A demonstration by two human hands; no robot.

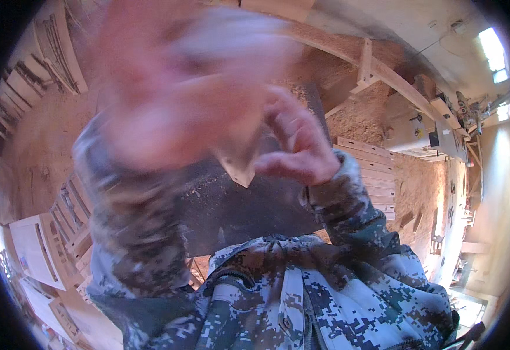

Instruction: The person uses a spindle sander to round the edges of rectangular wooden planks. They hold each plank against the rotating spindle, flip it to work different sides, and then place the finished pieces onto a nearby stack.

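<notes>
My left hand (167,111) is raised close to the camera and smeared by motion, so its fingers cannot be made out. Below it, partly hidden, shows a pale wooden piece (237,166) with a pointed corner toward me. Beside that piece, on its right, is my right hand (301,143), thumb and fingers curved and apart. Its thumb tip comes close to the wood's edge; whether they touch I cannot tell. Under both hands lies a dark tabletop (249,213) with sawdust scattered on it. Camouflage sleeves cover both forearms.
Stacked pale wooden boards (366,175) stand right of the dark table. A long timber beam (395,81) runs across the upper right, over sawdust-covered ground. Slatted wooden frames (71,207) and flat panels (36,251) are at the left. More timber strips (53,52) lie at the far left.
</notes>
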